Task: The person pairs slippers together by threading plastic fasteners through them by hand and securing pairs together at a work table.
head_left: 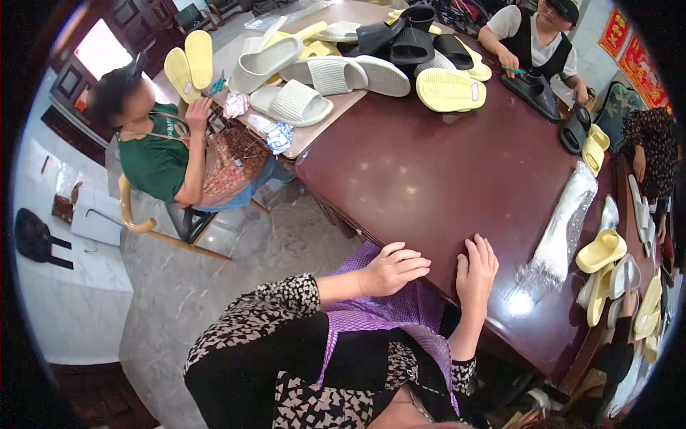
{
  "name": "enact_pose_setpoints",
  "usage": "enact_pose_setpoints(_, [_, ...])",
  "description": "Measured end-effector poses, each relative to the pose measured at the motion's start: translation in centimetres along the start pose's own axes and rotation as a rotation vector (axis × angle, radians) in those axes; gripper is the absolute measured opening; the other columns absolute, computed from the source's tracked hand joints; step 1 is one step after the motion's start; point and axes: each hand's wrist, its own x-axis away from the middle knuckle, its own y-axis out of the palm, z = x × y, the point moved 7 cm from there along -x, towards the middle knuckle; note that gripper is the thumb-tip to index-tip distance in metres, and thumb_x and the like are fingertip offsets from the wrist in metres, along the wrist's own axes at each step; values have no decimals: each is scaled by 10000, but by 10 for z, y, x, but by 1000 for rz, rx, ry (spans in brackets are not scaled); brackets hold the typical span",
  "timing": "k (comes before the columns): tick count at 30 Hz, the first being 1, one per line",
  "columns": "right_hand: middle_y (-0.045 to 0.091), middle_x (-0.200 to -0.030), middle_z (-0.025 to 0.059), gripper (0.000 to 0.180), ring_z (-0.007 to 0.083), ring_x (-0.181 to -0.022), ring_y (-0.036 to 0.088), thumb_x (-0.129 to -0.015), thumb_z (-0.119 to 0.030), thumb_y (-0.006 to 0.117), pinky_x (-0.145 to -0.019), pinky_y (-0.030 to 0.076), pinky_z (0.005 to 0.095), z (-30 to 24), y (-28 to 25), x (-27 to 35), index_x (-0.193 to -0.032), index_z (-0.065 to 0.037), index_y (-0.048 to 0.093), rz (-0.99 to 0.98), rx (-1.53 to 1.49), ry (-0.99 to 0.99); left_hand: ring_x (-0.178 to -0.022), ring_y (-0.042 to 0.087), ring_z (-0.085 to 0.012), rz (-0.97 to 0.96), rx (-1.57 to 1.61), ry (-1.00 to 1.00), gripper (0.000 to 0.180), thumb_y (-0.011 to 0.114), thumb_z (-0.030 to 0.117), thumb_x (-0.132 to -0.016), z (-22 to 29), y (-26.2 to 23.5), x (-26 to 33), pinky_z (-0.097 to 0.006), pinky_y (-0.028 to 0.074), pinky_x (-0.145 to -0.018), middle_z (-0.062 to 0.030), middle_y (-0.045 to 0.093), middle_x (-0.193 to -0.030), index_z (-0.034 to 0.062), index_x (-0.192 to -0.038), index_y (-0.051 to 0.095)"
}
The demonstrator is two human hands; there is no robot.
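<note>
My left hand [394, 271] hovers at the near edge of the dark red table [400, 164], its fingers loosely stretched and nothing in them. To its right, my right hand [476, 273] rests on the tabletop by the same edge, open and fingers extended. Neither hand touches any slipper. Nearest on the right lies a bundle of clear plastic bags [561, 232]. Across the table is a pile of slippers, among them a yellow slipper [451, 90], a light grey slipper [293, 102] and a black slipper [412, 44].
At the left a seated person [153, 154] holds yellow slippers [189, 66]. At the far right another person [536, 43] works on a black slipper [532, 95] with a green tool [513, 70]. More yellow slippers [602, 251] line the right edge. A wooden chair [136, 225] stands on the left.
</note>
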Motion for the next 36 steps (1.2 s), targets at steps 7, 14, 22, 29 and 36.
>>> enact_pose_setpoints(7, [610, -1139, 148, 247, 316, -1111, 541, -835, -32, 591, -958, 401, 426, 9, 0, 10, -1081, -17, 615, 44, -107, 3, -1084, 504, -139, 104, -62, 118, 317, 586, 129, -763, 0, 10, 9, -382, 270, -1032, 41, 595, -1158, 175, -1075, 623])
enact_pose_setpoints(14, [658, -1011, 133, 216, 200, -902, 634, -870, 37, 536, -783, 506, 311, 32, -51, -12, -1073, 24, 611, 208, -675, 175, -1080, 508, -143, 103, -114, 140, 324, 543, 120, -765, -8, 18, 10, -384, 249, -1045, 38, 596, -1166, 176, -1074, 625])
enact_pose_setpoints(22, [623, -1030, 232, 558, 247, -768, 619, -929, -290, 517, -706, 508, 364, -27, -218, -62, -1352, 43, 373, 521, -1121, -346, -1103, 507, -148, 115, -133, 171, 301, 542, 157, -775, -6, 27, 10, -384, 223, -1061, 28, 600, -1165, 172, -1065, 624])
enact_pose_setpoints(29, [622, -1021, 224, 551, 237, -766, 612, -929, -301, 515, -710, 502, 366, -8, -226, -54, -1338, 47, 388, 580, -1176, -398, -1097, 515, -151, 142, -149, 197, 316, 553, 145, -766, -12, 34, 4, -386, 238, -1046, 22, 606, -1160, 167, -1073, 624])
enact_pose_setpoints(36, [621, -1012, 216, 546, 228, -764, 604, -929, -311, 512, -714, 496, 367, -8, -256, -38, -1324, 51, 403, 556, -1145, -496, -1113, 504, -130, 115, -159, 179, 345, 568, 197, -777, -7, 32, 18, -388, 247, -1026, 44, 593, -1196, 198, -1120, 612])
